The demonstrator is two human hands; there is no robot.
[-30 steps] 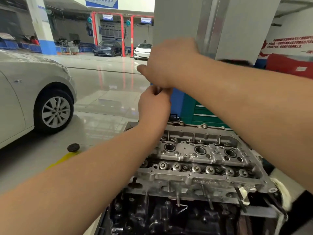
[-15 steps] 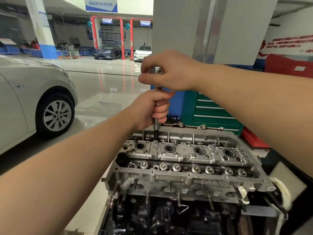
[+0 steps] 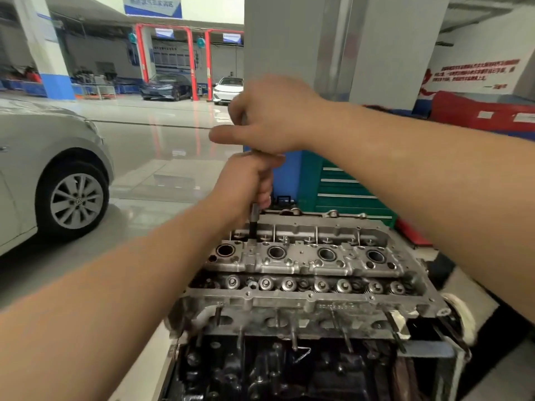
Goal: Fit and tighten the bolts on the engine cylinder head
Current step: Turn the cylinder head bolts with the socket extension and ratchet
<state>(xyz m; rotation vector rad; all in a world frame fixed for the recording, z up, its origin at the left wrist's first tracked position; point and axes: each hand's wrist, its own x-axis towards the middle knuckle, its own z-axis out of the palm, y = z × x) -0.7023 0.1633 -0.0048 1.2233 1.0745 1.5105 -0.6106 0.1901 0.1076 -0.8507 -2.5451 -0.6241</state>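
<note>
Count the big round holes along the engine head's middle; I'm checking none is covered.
4, in one row: far left, left of middle, right of middle, far right. None looks hidden.

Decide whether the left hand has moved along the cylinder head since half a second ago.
No. The left hand still grips the tool standing in the same hole beside the leftmost bore of the cylinder head; only the camera view shifted.

1. Single view: head-worn wide-angle camera, facing forward and down.
2. Cylinder head [image 3: 304, 267] close, at 6 o'clock in frame, seen from above its near edge.
3. Both forearms enter from the bottom corners.
4. Workshop floor [image 3: 162, 157] recedes toward 11 o'clock.
</note>
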